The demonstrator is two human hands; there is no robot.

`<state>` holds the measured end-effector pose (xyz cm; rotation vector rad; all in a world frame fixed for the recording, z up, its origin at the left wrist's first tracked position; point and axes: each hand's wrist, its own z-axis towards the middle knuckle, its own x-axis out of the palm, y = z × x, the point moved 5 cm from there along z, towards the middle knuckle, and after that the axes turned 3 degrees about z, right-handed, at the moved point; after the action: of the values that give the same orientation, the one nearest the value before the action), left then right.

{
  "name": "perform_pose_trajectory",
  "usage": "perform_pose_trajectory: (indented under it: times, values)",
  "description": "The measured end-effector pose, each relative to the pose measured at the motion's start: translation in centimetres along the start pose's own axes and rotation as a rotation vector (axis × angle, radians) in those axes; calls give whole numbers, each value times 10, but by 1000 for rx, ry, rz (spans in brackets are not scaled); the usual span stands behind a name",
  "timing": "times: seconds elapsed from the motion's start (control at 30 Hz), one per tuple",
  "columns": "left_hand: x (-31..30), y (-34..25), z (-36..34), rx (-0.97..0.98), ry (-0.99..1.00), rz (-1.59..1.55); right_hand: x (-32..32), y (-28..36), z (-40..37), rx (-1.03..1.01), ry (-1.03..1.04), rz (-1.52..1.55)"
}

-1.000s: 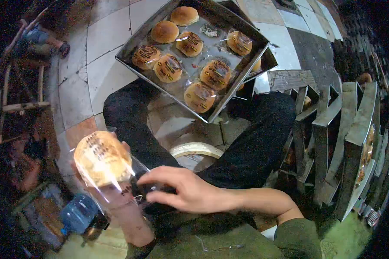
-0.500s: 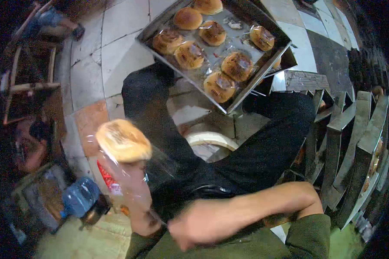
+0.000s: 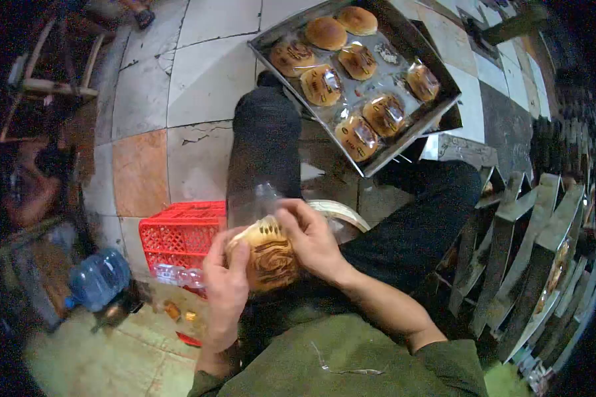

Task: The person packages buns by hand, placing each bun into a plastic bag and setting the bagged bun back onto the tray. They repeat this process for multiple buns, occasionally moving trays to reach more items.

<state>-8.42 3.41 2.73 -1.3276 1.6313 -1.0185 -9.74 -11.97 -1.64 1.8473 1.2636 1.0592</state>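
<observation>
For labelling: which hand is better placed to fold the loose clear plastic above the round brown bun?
Likely the right hand: its fingers rest on the round brown bun beside the loose clear plastic; the left hand grips the bun's side.

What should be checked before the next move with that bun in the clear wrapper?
1. Left hand grips the bun at its left side: ok.
2. Right hand holds the bun's top: ok.
3. Clear wrapper covers the bun: ok.
4. Wrapper's open end closed: cannot tell.
5. Tray shows a bare patch: ok.
6. Red crate sits close beside the left hand: ok.
</observation>
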Motion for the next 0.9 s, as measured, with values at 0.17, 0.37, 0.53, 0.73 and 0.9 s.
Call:
perform_pose_trajectory:
  times: [0.17, 0.37, 0.53, 0.73, 0.9]
  values:
    - [-10, 6, 23, 106, -230, 455, -4, 8, -6, -406, -316, -374]
    - [5, -64, 16, 797, -164, 58, -9, 78, -23, -554, -439, -521]
    - [3, -49, 15, 691, -147, 60, -15, 52, -28, -368, -351, -474]
    - [4, -61, -1, 624, -22, 77, -11, 78, -50, -579, -147, -185]
    - [0, -54, 4, 355, -90, -479, -5, 82, -54, -486, -269, -39]
